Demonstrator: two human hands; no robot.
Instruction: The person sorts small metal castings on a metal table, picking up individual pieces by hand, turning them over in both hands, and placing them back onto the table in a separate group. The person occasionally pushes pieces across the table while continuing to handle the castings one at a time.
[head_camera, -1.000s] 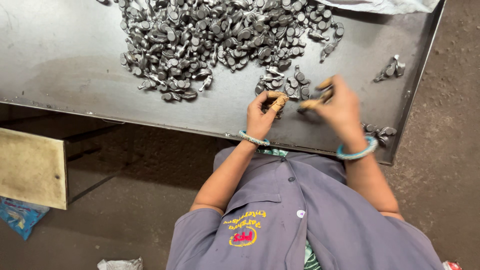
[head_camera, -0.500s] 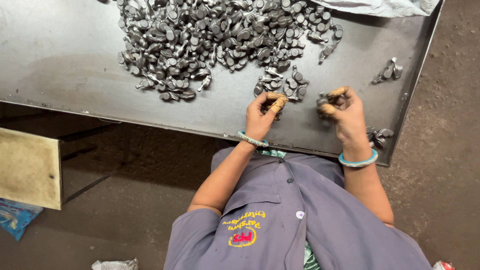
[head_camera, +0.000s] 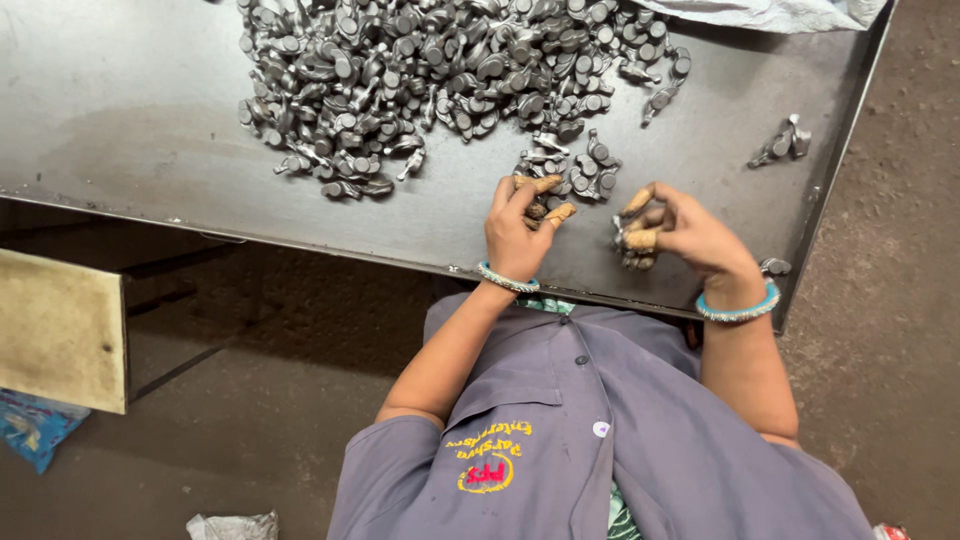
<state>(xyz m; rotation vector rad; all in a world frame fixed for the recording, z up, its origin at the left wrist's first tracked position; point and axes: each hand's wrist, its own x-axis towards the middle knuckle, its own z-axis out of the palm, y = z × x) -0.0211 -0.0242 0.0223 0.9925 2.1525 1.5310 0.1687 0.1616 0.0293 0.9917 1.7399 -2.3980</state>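
Grey metal parts (head_camera: 634, 250) sit clutched in my right hand (head_camera: 690, 238) near the steel table's (head_camera: 130, 130) front edge. My left hand (head_camera: 518, 228) pinches one small part (head_camera: 537, 211). Beyond lies the large heap of parts (head_camera: 440, 70).

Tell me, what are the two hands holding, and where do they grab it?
Each hand pinches small grey metal parts in its taped fingertips: the left hand holds one, the right hand a small cluster. Which part of each piece is gripped cannot be told.

A workshop: a steel sorting table (head_camera: 150, 150) heaped with small grey metal parts (head_camera: 420, 70), over a dirt floor (head_camera: 900, 250).
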